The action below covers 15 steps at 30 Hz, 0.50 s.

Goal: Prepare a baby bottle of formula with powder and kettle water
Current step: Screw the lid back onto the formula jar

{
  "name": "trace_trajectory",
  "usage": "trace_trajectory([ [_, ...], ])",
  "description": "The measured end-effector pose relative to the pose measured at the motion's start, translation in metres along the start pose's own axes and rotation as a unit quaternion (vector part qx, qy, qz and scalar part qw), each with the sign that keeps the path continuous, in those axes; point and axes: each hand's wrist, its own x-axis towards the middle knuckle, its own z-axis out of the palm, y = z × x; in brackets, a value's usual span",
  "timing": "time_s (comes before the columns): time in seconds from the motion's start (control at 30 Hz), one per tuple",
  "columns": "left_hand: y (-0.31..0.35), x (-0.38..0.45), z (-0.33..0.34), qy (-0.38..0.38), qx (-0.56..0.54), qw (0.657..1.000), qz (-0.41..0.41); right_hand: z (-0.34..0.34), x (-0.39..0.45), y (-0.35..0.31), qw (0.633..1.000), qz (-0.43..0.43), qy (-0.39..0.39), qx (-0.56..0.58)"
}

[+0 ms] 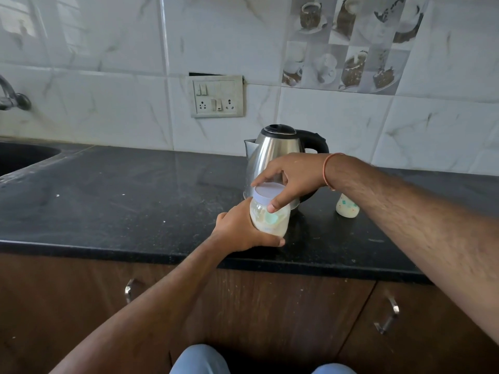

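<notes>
Clear plastic powder jar with pale lilac screw lid (270, 211): on black stone bench (135, 190), just before the steel electric kettle (275, 155). Left hand (243, 230) clasps its body to steady it; right hand (280, 179) grips the lid, probably unscrewing. Small patterned baby bottle (347, 207): right of kettle, partly hidden. Bench left of kettle bare; front edge near jar.

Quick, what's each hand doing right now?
Left hand: closed around the body of the powder jar, steadying it on the counter.
Right hand: fingers gripping the jar's lid.
</notes>
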Motion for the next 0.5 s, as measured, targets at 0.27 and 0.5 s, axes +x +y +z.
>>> trace_trajectory([
  [0.27,0.001,-0.003,-0.001,0.007,-0.006,1.0,-0.013,0.007,0.001,-0.007,0.997,0.058,0.007,-0.052],
  [0.5,0.003,-0.004,-0.001,0.01,-0.005,1.0,-0.008,0.002,-0.012,-0.002,0.999,0.042,0.014,0.016],
])
